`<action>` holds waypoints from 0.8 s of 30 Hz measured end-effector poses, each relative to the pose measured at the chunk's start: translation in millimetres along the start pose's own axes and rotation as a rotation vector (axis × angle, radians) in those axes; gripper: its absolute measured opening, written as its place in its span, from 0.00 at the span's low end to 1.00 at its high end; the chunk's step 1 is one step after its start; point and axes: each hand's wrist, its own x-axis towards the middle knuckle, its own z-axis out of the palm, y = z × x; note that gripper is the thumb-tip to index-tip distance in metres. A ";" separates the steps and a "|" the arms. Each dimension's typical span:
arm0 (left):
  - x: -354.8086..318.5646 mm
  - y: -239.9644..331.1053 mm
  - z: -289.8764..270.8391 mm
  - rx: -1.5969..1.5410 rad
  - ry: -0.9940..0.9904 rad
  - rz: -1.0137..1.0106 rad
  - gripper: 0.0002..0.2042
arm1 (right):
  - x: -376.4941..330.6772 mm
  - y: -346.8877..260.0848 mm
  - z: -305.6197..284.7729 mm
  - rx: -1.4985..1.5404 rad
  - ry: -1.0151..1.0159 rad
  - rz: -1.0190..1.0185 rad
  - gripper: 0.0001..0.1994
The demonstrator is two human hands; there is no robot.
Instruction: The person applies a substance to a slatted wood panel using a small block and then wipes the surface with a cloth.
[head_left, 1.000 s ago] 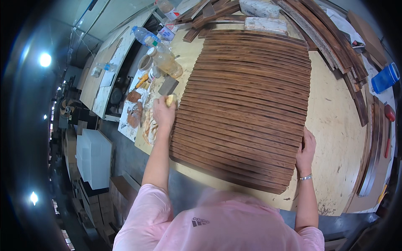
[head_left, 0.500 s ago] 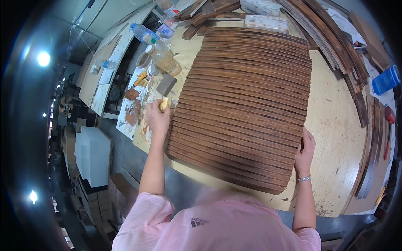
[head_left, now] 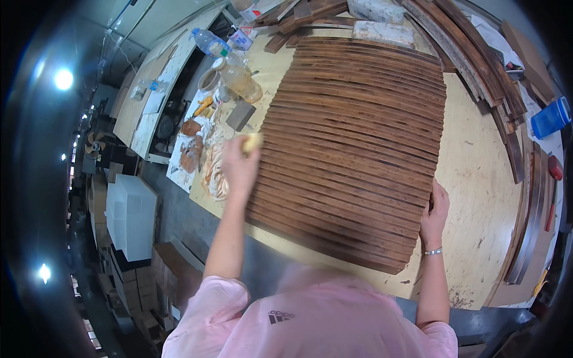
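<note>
Along the left edge of the pale plywood surface [head_left: 477,179] lies the crowded part: a clear plastic bottle [head_left: 210,42], a squat jar of amber liquid [head_left: 242,80], a grey sanding block [head_left: 240,115] and stained paper [head_left: 197,149] with brown rags on it, all packed between the surface's rim and the slats. Beyond that rim the floor drops away to stacked white boxes [head_left: 131,215].

Just right of this clutter, the left hand [head_left: 239,167] is curled shut around a small yellowish pad [head_left: 253,142], which sticks out above the knuckles and meets the left ends of the slats. How firmly the pad presses on the wood cannot be told.

Filling the middle is the panel of dark brown wooden slats [head_left: 352,149], laid side by side in a broad rectangle that runs from the far side of the surface almost to the near edge. Its near corner overhangs close to the person's pink shirt [head_left: 310,322].

Against the panel's right side, near the lower corner, the right hand [head_left: 434,212] has its fingers bent over the slat ends, gripping the edge; a thin bracelet [head_left: 433,252] sits at the wrist.

Right of that hand the surface is bare and speckled with stain. Farther right, loose dark boards [head_left: 495,83] curve along the rim, with a blue container [head_left: 550,117] beside them.
</note>
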 end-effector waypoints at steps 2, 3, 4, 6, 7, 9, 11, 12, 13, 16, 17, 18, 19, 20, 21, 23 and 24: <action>-25.4 59.2 16.1 -0.172 -0.038 0.206 0.14 | 0.1 2.3 0.2 0.016 0.017 0.010 0.29; -43.6 86.9 20.7 -0.171 -0.118 0.285 0.15 | 1.1 0.5 0.4 0.025 0.004 0.000 0.29; -56.2 102.9 22.8 -0.174 -0.197 0.365 0.15 | 2.0 -1.5 -0.2 0.030 -0.007 -0.010 0.28; -61.1 100.9 23.4 -0.136 -0.206 0.399 0.15 | 2.3 0.5 -2.6 0.016 -0.013 -0.041 0.27; -61.9 97.3 25.4 -0.116 -0.215 0.420 0.15 | 0.4 4.5 -1.8 0.000 -0.009 -0.059 0.26; -43.9 54.0 23.9 0.003 -0.160 0.286 0.15 | -0.2 7.3 -2.1 -0.013 0.002 -0.080 0.24; -24.5 -2.5 15.9 0.028 -0.096 0.082 0.14 | 1.5 4.8 0.0 0.002 0.013 -0.089 0.23; -14.0 -31.3 8.3 0.063 -0.069 -0.034 0.14 | 1.6 3.4 1.3 0.003 0.017 -0.086 0.23; -5.1 -52.3 -1.2 0.094 -0.052 -0.167 0.14 | 1.6 2.3 2.8 0.004 0.020 -0.083 0.24; 5.4 -50.7 -17.8 0.150 0.022 -0.170 0.13 | 1.2 4.4 2.6 0.013 0.028 -0.050 0.24; 2.7 -41.7 -15.4 0.056 0.001 -0.145 0.13 | 0.8 5.2 2.4 0.019 0.030 -0.037 0.24; -3.8 -21.2 -8.5 -0.042 -0.022 -0.121 0.13 | 0.3 5.4 1.8 0.011 0.032 -0.039 0.24; -14.0 -10.7 -0.2 -0.128 -0.033 -0.075 0.14 | 1.2 1.4 2.7 0.011 0.031 -0.048 0.24; -23.2 13.9 12.0 -0.213 -0.060 0.035 0.14 | 1.5 0.3 2.3 -0.001 0.034 -0.052 0.24; -28.7 55.8 17.2 -0.213 -0.121 0.104 0.16 | 1.5 2.2 -0.1 -0.004 0.043 -0.054 0.24; -36.5 121.9 34.8 -0.315 -0.144 0.203 0.14 | 2.1 2.3 0.4 0.004 0.059 -0.067 0.24; -38.8 151.2 44.3 -0.388 -0.205 0.193 0.14 | 2.5 1.0 0.9 0.005 0.053 -0.065 0.24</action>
